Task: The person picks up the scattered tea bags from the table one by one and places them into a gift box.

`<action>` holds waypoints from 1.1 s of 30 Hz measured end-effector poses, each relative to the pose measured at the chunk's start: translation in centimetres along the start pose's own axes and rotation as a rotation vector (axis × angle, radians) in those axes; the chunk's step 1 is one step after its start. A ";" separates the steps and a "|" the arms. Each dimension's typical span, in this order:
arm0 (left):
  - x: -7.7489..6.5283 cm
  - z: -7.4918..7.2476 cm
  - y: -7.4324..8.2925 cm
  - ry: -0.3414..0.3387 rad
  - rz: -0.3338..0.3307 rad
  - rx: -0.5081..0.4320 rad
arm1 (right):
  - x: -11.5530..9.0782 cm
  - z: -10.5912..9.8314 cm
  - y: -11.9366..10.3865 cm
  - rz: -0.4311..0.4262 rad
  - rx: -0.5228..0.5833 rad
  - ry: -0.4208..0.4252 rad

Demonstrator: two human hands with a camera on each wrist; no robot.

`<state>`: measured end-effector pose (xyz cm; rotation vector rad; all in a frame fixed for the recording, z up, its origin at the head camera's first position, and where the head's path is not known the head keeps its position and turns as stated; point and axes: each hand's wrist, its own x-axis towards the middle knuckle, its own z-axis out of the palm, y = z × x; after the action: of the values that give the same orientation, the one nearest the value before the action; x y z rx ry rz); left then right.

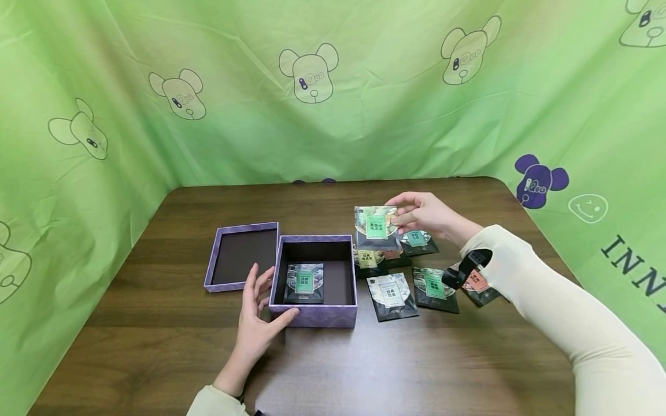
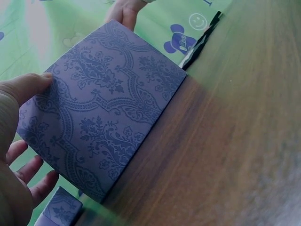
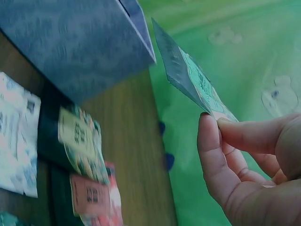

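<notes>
My right hand (image 1: 428, 216) pinches a flat sachet (image 1: 376, 227) with a green label by its right edge. In the right wrist view, thumb and fingertips hold the sachet (image 3: 188, 77), which hangs in the air beside the box. At the front left corner of the purple patterned box (image 1: 324, 316), my left hand (image 1: 255, 332) grips the wall. Its thumb lies on the front face and the other fingers are along the left side, as the left wrist view also shows. Inside the open box lies another sachet (image 1: 304, 283) with a green label, toward the left.
Left of the box the purple lid (image 1: 247, 257) lies with its dark inside up. Several sachets are on the wooden table to the right: a white-topped one (image 1: 392, 296), a green-labelled one (image 1: 435, 290), a red-labelled one (image 1: 478, 285) and others. A green curtain (image 1: 312, 138) surrounds the table.
</notes>
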<state>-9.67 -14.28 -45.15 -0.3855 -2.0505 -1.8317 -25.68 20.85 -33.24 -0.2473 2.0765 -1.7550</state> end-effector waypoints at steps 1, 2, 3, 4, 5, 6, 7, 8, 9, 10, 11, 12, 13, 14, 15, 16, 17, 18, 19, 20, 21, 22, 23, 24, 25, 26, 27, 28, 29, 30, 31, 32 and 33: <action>0.0 0.0 0.0 -0.001 0.000 -0.001 | 0.0 0.4 -0.1 -0.006 -0.001 -0.006; 0.0 0.0 0.0 -0.001 -0.001 -0.002 | -0.1 0.7 -0.2 -0.010 -0.001 -0.012; 0.0 0.0 0.0 -0.001 -0.002 -0.003 | -0.1 1.1 -0.2 -0.016 -0.002 -0.021; 0.0 0.0 0.0 -0.001 -0.002 -0.003 | -0.1 1.5 -0.3 -0.021 0.000 -0.030; 0.0 0.0 0.0 0.000 -0.002 -0.003 | -0.1 1.8 -0.4 -0.025 0.001 -0.038; 0.0 0.0 0.0 0.000 -0.003 -0.003 | -0.1 2.2 -0.4 -0.028 0.003 -0.045; 0.0 0.1 0.0 0.000 -0.004 -0.003 | -0.1 2.5 -0.4 -0.030 0.006 -0.052; 0.0 0.1 0.0 0.000 -0.004 -0.001 | -0.1 2.8 -0.4 -0.030 0.008 -0.060; 0.0 0.1 0.0 -0.001 -0.005 -0.001 | -0.1 3.2 -0.4 -0.028 0.012 -0.067; 0.0 0.1 0.0 -0.001 -0.005 0.001 | -0.1 3.5 -0.4 -0.026 0.017 -0.072; 0.0 0.1 0.0 -0.001 -0.006 0.003 | -0.1 3.9 -0.4 -0.023 0.021 -0.079; 0.0 0.1 0.0 -0.002 -0.005 0.004 | -0.2 4.2 -0.4 -0.020 0.026 -0.085; 0.0 0.1 0.0 -0.002 -0.005 0.005 | -0.2 4.6 -0.4 -0.017 0.028 -0.093; -0.1 0.1 0.1 -0.002 -0.005 0.006 | -0.2 4.9 -0.4 -0.014 0.030 -0.100; -0.1 0.1 0.1 -0.001 -0.006 0.006 | -0.2 5.3 -0.4 -0.012 0.032 -0.107; -0.1 0.1 0.1 0.001 -0.006 0.006 | -0.1 5.7 -0.5 -0.011 0.034 -0.117; -0.1 0.1 0.1 0.002 -0.006 0.008 | -0.1 6.1 -0.5 -0.009 0.033 -0.125; -0.1 0.1 0.1 0.003 -0.007 0.008 | -0.1 6.5 -0.6 -0.009 0.031 -0.134; -0.1 0.1 0.1 0.003 -0.008 0.009 | 0.0 6.9 -0.6 -0.009 0.028 -0.144; -0.1 0.1 0.1 0.003 -0.009 0.009 | 0.1 7.3 -0.6 -0.007 0.029 -0.153; -0.1 0.1 0.1 0.004 -0.010 0.010 | 0.2 7.7 -0.7 -0.007 0.030 -0.162; -0.1 0.1 0.1 0.003 -0.009 0.011 | 0.3 8.1 -0.7 -0.006 0.031 -0.171; -0.1 0.1 0.1 0.002 -0.008 0.012 | 0.4 8.5 -0.7 -0.003 0.031 -0.179; -0.1 0.2 0.1 0.000 -0.005 0.010 | 0.5 8.9 -0.8 0.000 0.031 -0.188; -0.1 0.2 0.0 -0.001 0.000 0.009 | 0.6 9.2 -0.8 0.004 0.029 -0.195; -0.1 0.2 0.0 -0.003 0.006 0.007 | 0.7 9.6 -0.9 0.008 0.026 -0.201; -0.1 0.2 0.0 -0.004 0.012 0.006 | 0.8 10.0 -1.0 0.010 0.019 -0.208; -0.1 0.3 0.0 -0.006 0.019 0.004 | 0.9 10.4 -1.1 0.013 0.014 -0.214; -0.1 0.3 0.0 -0.007 0.028 0.001 | 1.0 10.7 -1.1 0.018 0.008 -0.221; -0.1 0.3 0.0 -0.007 0.035 0.000 | 1.1 11.1 -1.2 0.022 0.005 -0.228; -0.1 0.2 0.0 -0.006 0.037 0.000 | 1.2 11.4 -1.2 0.028 0.005 -0.236; -0.2 0.2 0.0 -0.005 0.037 0.000 | 1.3 11.8 -1.2 0.035 0.002 -0.244; -0.2 0.2 0.0 -0.003 0.037 0.001 | 1.5 12.1 -1.2 0.041 0.001 -0.255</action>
<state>-9.50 -14.08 -45.26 -0.4231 -2.0324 -1.8099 -22.11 9.16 -33.89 -0.4025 1.8854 -1.6082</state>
